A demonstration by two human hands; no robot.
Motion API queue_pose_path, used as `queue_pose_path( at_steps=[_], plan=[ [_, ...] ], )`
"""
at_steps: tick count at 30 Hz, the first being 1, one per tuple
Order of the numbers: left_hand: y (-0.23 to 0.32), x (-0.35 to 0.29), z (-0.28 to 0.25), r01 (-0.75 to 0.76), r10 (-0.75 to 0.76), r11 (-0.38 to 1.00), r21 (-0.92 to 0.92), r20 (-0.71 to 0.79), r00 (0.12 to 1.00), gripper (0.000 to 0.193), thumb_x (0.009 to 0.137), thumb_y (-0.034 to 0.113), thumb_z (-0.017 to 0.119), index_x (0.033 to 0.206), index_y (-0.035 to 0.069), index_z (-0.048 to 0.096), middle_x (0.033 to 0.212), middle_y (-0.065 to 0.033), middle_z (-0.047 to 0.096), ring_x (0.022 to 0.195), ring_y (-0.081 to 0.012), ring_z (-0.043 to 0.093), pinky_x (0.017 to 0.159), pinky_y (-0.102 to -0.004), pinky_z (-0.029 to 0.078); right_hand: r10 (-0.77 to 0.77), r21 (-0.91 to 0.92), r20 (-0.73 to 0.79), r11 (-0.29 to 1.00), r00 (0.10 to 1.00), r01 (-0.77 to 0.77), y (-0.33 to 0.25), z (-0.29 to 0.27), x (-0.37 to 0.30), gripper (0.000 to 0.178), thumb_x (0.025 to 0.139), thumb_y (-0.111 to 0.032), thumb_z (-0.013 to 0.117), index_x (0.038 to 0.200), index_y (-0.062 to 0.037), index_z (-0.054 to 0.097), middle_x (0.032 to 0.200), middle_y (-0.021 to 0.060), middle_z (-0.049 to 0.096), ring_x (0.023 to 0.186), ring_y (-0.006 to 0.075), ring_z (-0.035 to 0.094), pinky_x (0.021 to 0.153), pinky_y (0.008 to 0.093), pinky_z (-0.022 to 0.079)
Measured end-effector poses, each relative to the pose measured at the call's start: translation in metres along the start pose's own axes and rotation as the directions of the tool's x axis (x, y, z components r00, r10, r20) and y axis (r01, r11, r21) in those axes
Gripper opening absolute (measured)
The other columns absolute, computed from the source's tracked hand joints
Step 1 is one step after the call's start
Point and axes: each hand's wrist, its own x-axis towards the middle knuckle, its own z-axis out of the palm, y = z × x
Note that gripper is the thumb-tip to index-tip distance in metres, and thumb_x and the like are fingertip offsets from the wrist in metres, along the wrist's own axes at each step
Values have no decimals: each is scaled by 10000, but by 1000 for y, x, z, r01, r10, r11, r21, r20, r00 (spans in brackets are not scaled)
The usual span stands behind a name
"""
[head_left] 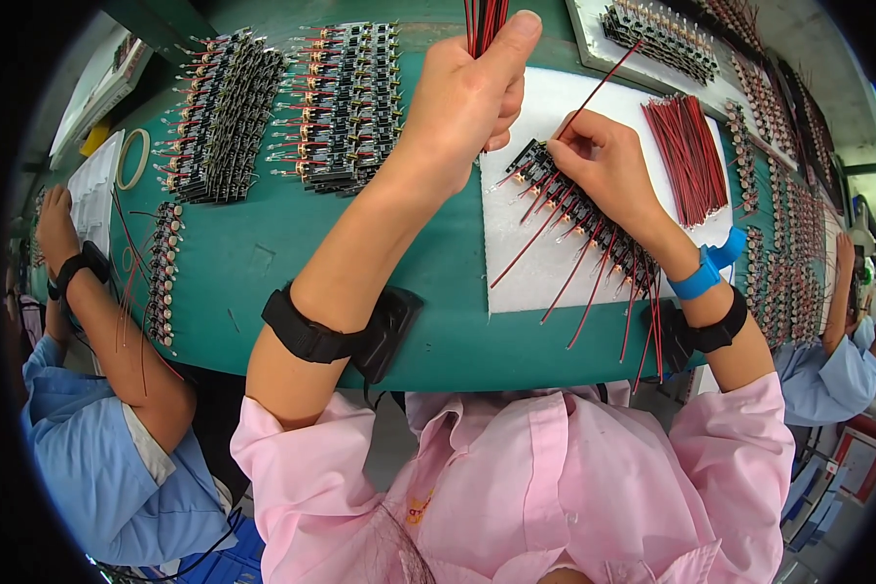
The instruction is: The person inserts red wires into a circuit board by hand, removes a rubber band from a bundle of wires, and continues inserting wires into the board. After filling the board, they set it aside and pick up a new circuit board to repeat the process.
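Raised at the top middle, my left hand [462,107] is closed round a bundle of red and black wires [485,24], its thumb pointing up. My right hand [608,165] pinches a single red and black wire [611,76] over the upper end of a black circuit board panel [594,232]. Whether that wire's lower end touches the board is hidden by my fingers. From the panel's near side several red and black wires [582,316] stick out toward me. The panel lies slantwise on a white foam sheet [516,280].
A pile of red and black wires [686,156] lies on the foam's right part. Stacked board panels [226,117] and another stack [346,107] stand at the far left on the green table [409,243]. A tape roll [133,159] lies farther left. Co-workers in blue sit on both sides.
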Motion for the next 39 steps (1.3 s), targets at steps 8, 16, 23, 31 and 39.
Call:
queue_pose_path(
  at_steps=[8,16,23,31,39],
  plan=[
    [6,-5,4,79,-79,997,-22,-23,997,451,823,394,449,498,135,274,420,53,238,332,-57,212,325,-204,191,-9,-122,130,992,992,25,-7,-11,6,137,700,-86,573,696,49,546,584,76,527,546,117,457,521,249,388],
    [13,-5,0,218,-202,921,-323,82,976,438,821,389,454,506,123,306,415,47,263,330,-63,234,324,-210,208,-89,-231,159,965,983,125,-8,-12,3,97,689,-52,556,720,38,568,651,108,560,596,202,521,551,288,408],
    [5,0,-2,-43,43,999,-14,1,999,457,798,371,493,475,130,276,414,46,260,341,-45,197,312,-217,169,-298,-485,217,793,930,368,-18,-10,-3,65,655,0,523,700,9,569,676,104,535,671,258,512,649,331,389],
    [8,0,1,-100,99,995,-29,-25,995,459,795,360,499,464,128,282,401,41,265,333,-48,206,305,-215,179,-344,-659,325,586,881,472,-26,-6,-2,30,640,-11,516,649,-26,540,623,82,472,643,212,490,710,313,350],
    [11,-1,1,-71,73,996,63,-35,997,474,808,382,476,484,152,216,409,56,220,335,-44,191,314,-212,164,-238,-586,337,704,911,401,-23,-16,8,50,653,-15,514,659,-6,562,639,93,521,640,231,510,658,307,389]
  ],
)
